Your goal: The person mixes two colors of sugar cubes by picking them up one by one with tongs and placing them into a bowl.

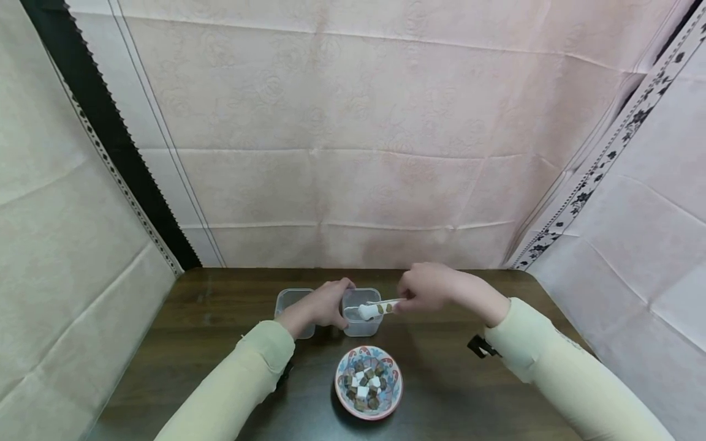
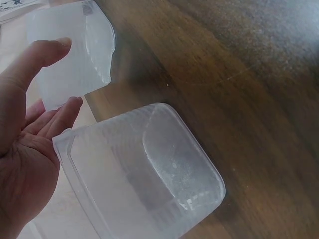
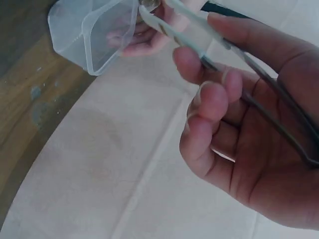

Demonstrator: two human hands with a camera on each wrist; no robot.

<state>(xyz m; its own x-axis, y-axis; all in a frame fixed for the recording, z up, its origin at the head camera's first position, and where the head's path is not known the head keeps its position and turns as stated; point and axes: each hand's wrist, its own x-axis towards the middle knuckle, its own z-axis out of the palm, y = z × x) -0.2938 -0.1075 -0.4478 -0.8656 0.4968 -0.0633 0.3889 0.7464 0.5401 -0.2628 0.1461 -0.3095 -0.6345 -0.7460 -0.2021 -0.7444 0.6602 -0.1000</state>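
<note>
My right hand (image 1: 430, 288) holds tongs (image 1: 371, 310) with white slotted tips and metal arms (image 3: 279, 124). Their tips are over the right-hand clear plastic container (image 1: 361, 329). At the top edge of the right wrist view, a small brownish piece (image 3: 149, 5) shows at the tips; its kind is unclear. My left hand (image 1: 325, 303) grips that container's near-left side, thumb on one wall and fingers on another. Beneath the left wrist stands a second clear container (image 2: 184, 169), partly hidden in the head view. A patterned bowl (image 1: 368, 416) in front holds several brown and white cubes (image 1: 361, 392).
The dark wooden table (image 1: 469, 392) carries these things. Pale cloth walls (image 1: 342, 184) rise behind it and at both sides. A black clip (image 1: 482, 346) hangs at the right sleeve.
</note>
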